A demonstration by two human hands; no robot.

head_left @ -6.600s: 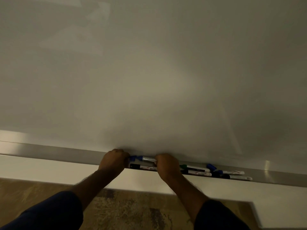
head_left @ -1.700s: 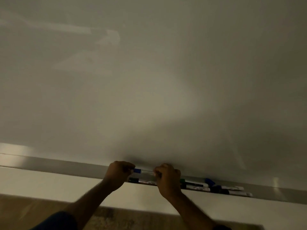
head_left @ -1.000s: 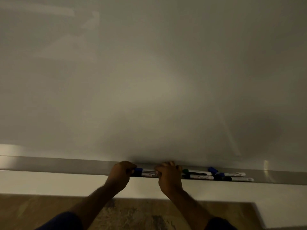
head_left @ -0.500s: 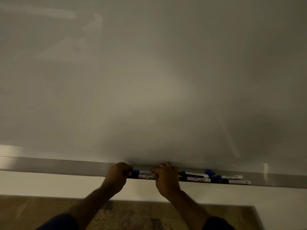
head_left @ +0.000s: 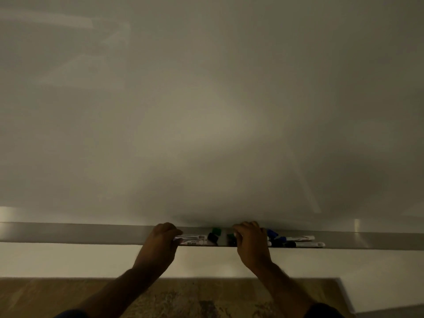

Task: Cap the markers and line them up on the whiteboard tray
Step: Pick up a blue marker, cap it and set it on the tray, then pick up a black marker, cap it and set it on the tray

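Markers are lying lengthwise along the tray (head_left: pixel 68 234), their long axes running left to right, parallel to the whiteboard (head_left: pixel 206 111) above. The left hand (head_left: pixel 160 239) is curling over the tray's front edge, fingers closing on the left ends of two white barrels (head_left: pixel 195 240) stacked one behind the other; whether it is gripping or only pressing them cannot be told. The right hand (head_left: pixel 249 241) is also curling over the edge, fingers bent down onto the markers beneath it, and its hold is equally unclear. Between the hands, a black cap (head_left: pixel 212 237) is sitting at the right end of the near barrel, so that marker is pointing right, and a green cap (head_left: pixel 216 231) is showing just behind it against the board. Just right of the right hand, a blue cap (head_left: pixel 271 232) is tilting off the line, while two more markers (head_left: pixel 302 241) are stretching away to the right, dark caps toward the hand, white barrels outward. Beyond those, the tray is running bare to the right edge of the view, and left of the left hand it is running bare as well, leaving open room on both sides. Below the tray, the wall (head_left: pixel 68 260) is meeting the floor (head_left: pixel 206 299).
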